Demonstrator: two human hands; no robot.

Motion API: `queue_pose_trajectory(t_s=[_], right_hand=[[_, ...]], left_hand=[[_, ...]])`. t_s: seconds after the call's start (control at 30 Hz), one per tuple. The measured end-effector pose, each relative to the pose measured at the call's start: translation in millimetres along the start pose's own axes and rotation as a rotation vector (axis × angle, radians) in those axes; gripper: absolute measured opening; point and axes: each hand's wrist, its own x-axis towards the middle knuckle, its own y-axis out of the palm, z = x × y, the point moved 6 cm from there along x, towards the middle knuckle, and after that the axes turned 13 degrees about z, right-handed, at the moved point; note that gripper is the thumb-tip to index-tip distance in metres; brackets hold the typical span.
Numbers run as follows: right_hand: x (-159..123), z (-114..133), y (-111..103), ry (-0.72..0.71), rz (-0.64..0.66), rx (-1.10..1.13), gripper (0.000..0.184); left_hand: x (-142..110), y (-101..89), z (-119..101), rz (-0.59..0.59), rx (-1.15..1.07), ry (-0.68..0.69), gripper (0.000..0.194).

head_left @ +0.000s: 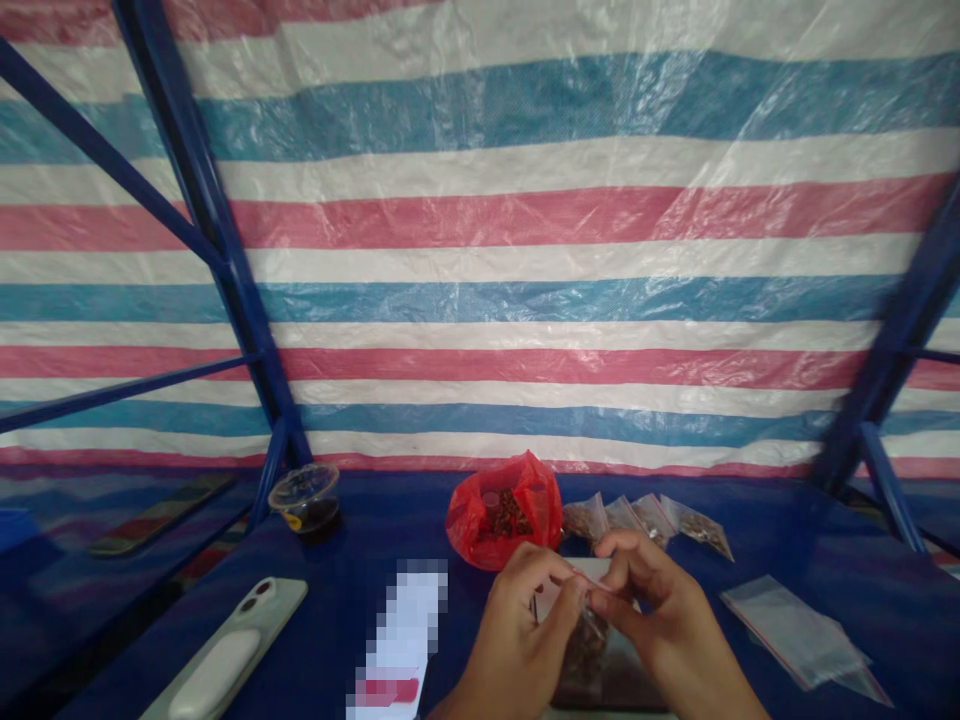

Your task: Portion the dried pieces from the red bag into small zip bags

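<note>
1 pinched grip each, L hand (526,618), R hand (664,607), on clear bag (593,630) (brown contents (583,659)).

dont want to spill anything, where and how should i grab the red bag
Probably best to pinch the red bag by opposite sides of its rim, drawn together, coming from above. Its mouth stands open over loose brown bits, so pulling one edge could tip them out. Small filled bags lie close on its right, leaving less room there.
</note>
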Motion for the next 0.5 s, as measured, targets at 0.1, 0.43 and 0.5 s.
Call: queue_pose_trajectory(t_s=[0.1, 0.43, 0.5], right_hand=[[3.4, 12.2, -8.6, 0.027, 0.003, -0.048, 0.033], [9.4, 79.0, -157.8, 0.269, -0.747, -1.156, 0.039], [21.2, 48.7, -165.1, 0.417, -0.518, -1.204, 0.037]], left_hand=[[1.9, 1.1, -3.7, -0.004, 0.036, 0.022, 0.030], [0.6, -27.6, 17.4, -0.228, 0.138, -0.059, 0.035], [-2.1, -31.4, 16.7, -0.214, 0.165, -0.063, 0.035]])
